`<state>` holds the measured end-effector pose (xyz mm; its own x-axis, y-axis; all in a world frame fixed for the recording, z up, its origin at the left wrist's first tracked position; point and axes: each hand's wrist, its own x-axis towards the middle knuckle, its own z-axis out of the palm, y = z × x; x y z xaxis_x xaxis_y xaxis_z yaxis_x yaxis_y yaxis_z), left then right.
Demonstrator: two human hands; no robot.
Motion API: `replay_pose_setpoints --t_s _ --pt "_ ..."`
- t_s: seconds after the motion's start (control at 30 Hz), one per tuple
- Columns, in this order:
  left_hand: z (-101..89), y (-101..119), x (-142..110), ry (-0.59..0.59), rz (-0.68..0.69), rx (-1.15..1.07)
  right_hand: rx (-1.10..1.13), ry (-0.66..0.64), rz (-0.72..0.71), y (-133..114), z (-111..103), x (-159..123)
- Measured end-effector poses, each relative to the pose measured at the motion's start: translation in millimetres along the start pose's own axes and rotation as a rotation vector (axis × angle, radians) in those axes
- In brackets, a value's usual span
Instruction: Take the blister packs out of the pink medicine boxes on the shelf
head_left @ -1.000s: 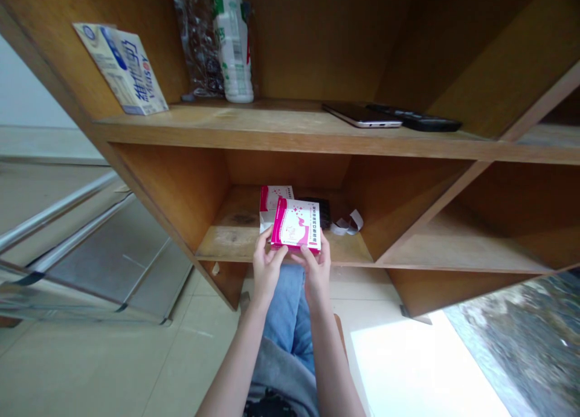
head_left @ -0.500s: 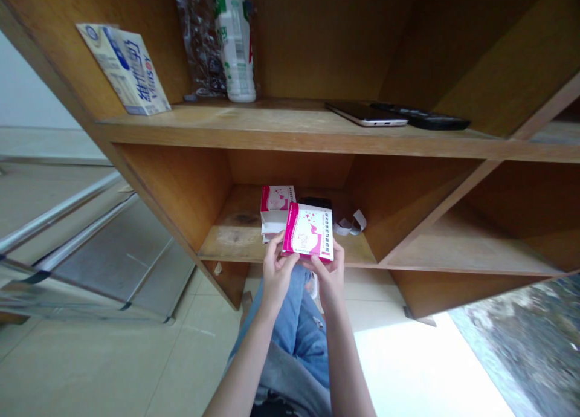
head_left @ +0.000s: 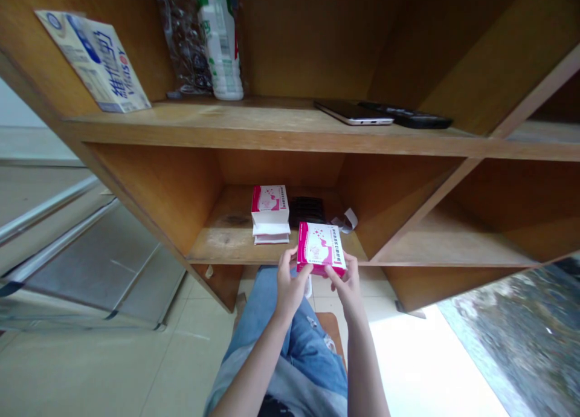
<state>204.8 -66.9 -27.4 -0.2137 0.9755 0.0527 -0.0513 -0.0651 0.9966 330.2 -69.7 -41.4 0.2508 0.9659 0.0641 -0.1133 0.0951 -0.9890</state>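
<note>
While the left hand [head_left: 290, 287] and the right hand [head_left: 347, 284] pinch a pink-and-white medicine box [head_left: 321, 248] between fingers and thumbs, both partly closed on its lower edge, the box is tilted just in front of the lip of a wooden shelf [head_left: 226, 251], above the person's jeans [head_left: 290, 344]. On that shelf, a stack of similar boxes [head_left: 270, 214] sits left of a dark flat package [head_left: 307, 211] and a curled white paper strip [head_left: 348, 221]. Farther up, the next shelf holds a white plastic bottle [head_left: 220, 42], a leaning carton [head_left: 93, 60], and a smartphone [head_left: 353, 112] beside a black device [head_left: 408, 119].
</note>
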Motion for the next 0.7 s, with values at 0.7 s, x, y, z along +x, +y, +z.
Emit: replay_pose_setpoints --t_s 0.7 --pt "-14.1 -23 40 0.022 0.129 0.29 -0.521 -0.049 -0.039 11 14 31"
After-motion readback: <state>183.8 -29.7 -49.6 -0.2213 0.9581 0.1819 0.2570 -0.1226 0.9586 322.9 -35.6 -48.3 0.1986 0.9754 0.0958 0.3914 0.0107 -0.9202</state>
